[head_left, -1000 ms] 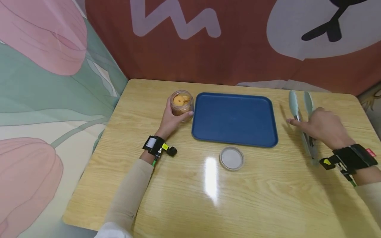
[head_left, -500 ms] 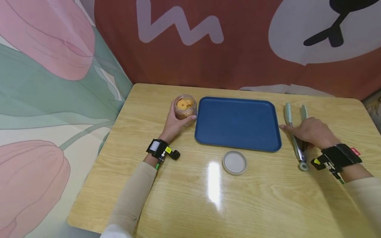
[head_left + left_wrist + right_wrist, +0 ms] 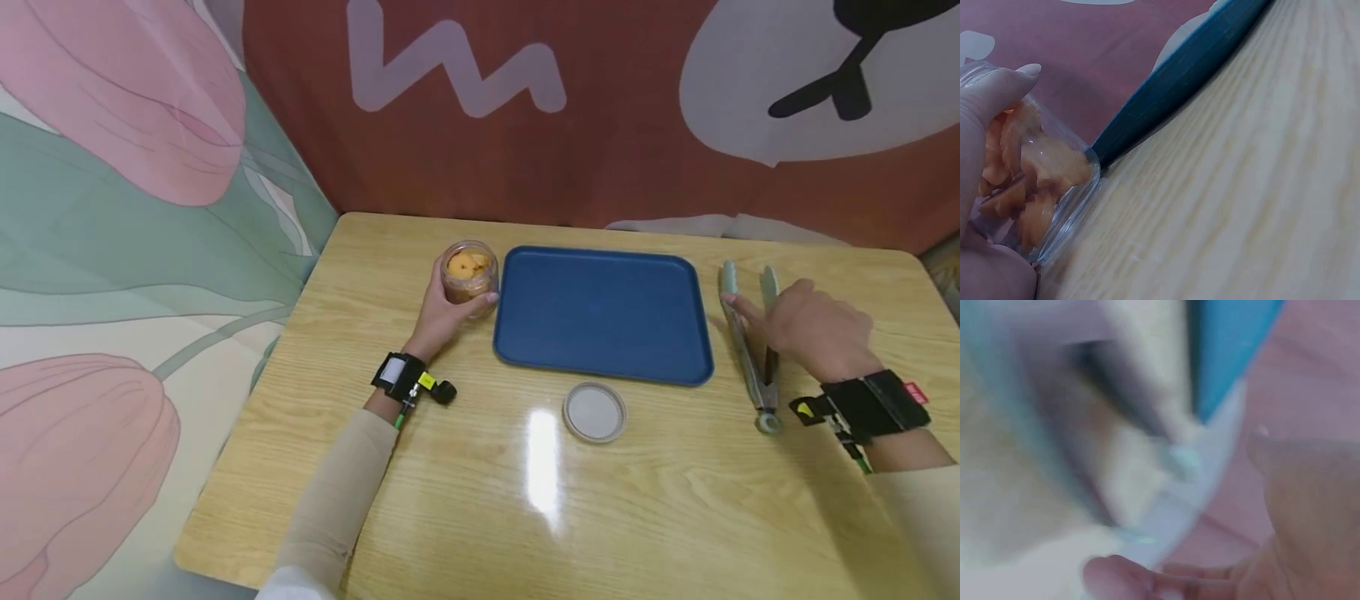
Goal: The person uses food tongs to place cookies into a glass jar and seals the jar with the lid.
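Left hand (image 3: 442,315) grips the jar (image 3: 468,271) beside the tray (image 3: 600,312); smooth, breakable. Right hand (image 3: 813,333) rests fingers straight on stiff tongs (image 3: 750,350) on the tabletop (image 3: 675,500); best taken mid-arms.

A flat rectangular dark blue plastic tray (image 3: 603,312) with rounded corners lies on the pale wood-grain surface (image 3: 675,500), near its far edge. Just in front of the tray's near rim rests a small round grey lid (image 3: 595,412), apart from it. Behind the surface hangs a reddish-brown cloth backdrop (image 3: 600,125) with pale shapes; a pink-and-green floral cloth (image 3: 135,208) hangs alongside.
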